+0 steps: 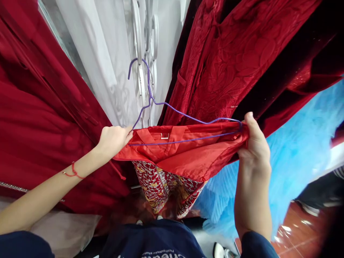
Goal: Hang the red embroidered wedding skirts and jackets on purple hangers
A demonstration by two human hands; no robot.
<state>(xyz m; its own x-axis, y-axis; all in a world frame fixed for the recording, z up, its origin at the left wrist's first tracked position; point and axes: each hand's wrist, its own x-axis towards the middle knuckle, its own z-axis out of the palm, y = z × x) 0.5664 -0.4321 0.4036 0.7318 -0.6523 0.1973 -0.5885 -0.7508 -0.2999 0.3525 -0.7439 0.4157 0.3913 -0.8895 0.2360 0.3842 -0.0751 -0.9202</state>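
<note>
A purple wire hanger (182, 114) hangs by its hook from a white ring (137, 32) in a hanging row of rings. Across the hanger lies a red garment (188, 161) with a smooth, shiny lining, a small white label and a patterned red, gold and silver lower part. My left hand (115, 141) is closed on the garment's left edge, at the left end of the hanger. At the opposite end, my right hand (255, 143) grips the garment's right edge, thumb pointing up beside the hanger's corner. The fingertips of both hands are partly hidden.
Dark red dresses (48, 107) hang at the left, with white fabric (94, 46) behind the rings. Patterned red clothing (225, 61) hangs at upper right, above a light blue ruffled dress (292, 157). Another person's shoe (310, 208) is on the tiled floor (298, 233) at right.
</note>
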